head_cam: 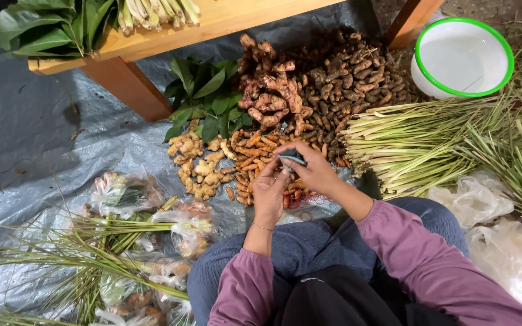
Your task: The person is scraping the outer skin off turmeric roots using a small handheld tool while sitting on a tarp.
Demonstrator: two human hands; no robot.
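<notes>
Your left hand point(269, 194) and right hand point(313, 170) pinch one small folded dark blue-grey paper point(291, 159); a loosened pinch could drop it among the orange turmeric roots point(255, 158) just beneath.

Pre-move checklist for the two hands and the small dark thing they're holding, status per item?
1. Both hands on the small dark folded item: ok; left hand and right hand pinch it together.
2. What the item is: cannot tell.
3. Item clear of the orange roots below: ok, held above them.
4. Lemongrass stalks out of the hands' way: ok, to the right.
5. White bowl contents: cannot tell.
</notes>
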